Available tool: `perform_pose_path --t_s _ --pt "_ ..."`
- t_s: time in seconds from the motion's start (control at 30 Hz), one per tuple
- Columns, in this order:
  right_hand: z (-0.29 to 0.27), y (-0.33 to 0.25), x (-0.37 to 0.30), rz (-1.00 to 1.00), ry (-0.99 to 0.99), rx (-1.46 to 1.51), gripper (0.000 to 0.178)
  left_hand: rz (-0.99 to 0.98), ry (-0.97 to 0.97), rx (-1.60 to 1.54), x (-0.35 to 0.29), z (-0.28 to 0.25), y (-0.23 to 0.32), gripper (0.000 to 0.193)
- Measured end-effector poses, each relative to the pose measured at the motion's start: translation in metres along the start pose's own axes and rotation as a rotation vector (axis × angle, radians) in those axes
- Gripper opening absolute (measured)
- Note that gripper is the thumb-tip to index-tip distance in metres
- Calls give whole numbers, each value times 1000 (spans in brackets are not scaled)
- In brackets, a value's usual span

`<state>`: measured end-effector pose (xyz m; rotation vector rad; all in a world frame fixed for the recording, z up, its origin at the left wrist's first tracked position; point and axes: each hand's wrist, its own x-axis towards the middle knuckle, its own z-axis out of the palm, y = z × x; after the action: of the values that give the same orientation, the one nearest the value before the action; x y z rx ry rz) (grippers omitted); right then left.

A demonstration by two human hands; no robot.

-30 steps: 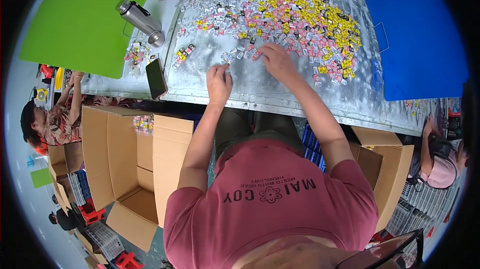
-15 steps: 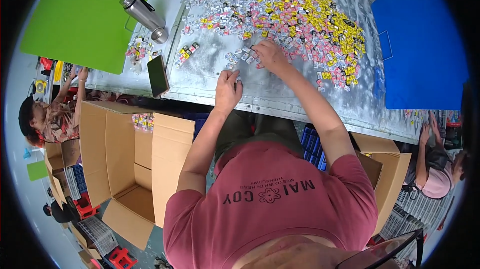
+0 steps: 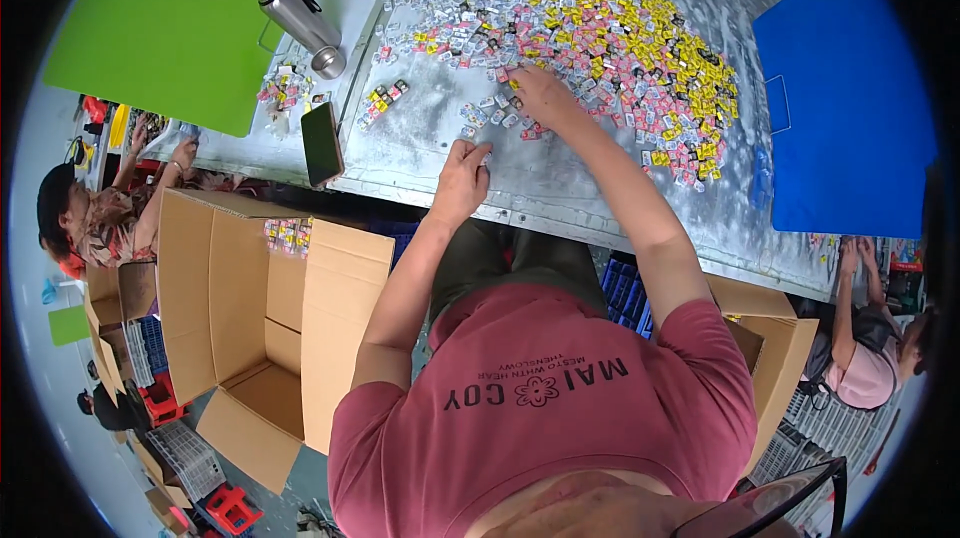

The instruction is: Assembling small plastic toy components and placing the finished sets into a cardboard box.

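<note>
A broad heap of small flat pieces (image 3: 600,68), white, pink, yellow and black, covers the far part of the metal table (image 3: 400,163). At the heap's near edge my right hand (image 3: 545,98) bends its fingers down together, their tips at a small yellow-and-dark piece; what they grip is partly hidden. My left hand (image 3: 462,181) is closed near the table's front edge, thumb against fingers, on something too small to make out. Between the hands lie several loose, mostly white pieces (image 3: 474,116). Left of them a short row of pink, yellow and black pieces (image 3: 383,103) lies together.
At the left stand a steel flask (image 3: 298,20) and its cup (image 3: 328,62), with a phone (image 3: 321,144) nearer me. Open cardboard boxes (image 3: 235,308) flank me below the table. Green (image 3: 170,28) and blue (image 3: 840,98) panels rise at the sides. Co-workers (image 3: 868,348) sit beyond them.
My right hand has shifted slightly nearer the heap, its fingertips now by a yellow piece. The left hand stays closed in nearly the same place. The view has tilted a little.
</note>
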<state>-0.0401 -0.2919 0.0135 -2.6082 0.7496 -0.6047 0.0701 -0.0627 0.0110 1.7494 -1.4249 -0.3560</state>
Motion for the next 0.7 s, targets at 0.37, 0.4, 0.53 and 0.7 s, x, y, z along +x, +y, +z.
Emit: perform_pose_path --t_s 0.37,0.4,0.53,0.7 --pt "-23 15 -5 -199 -207 133 32 -13 74 27 22 13 3 36" --pt "-23 15 -4 -201 -210 136 32 -17 76 29 23 14 1 36" --pt "-23 9 -5 -125 -272 155 36 -74 43 57 26 12 1 32" --pt "-20 6 -6 -135 -282 172 34 -82 45 33 26 13 -3 32"
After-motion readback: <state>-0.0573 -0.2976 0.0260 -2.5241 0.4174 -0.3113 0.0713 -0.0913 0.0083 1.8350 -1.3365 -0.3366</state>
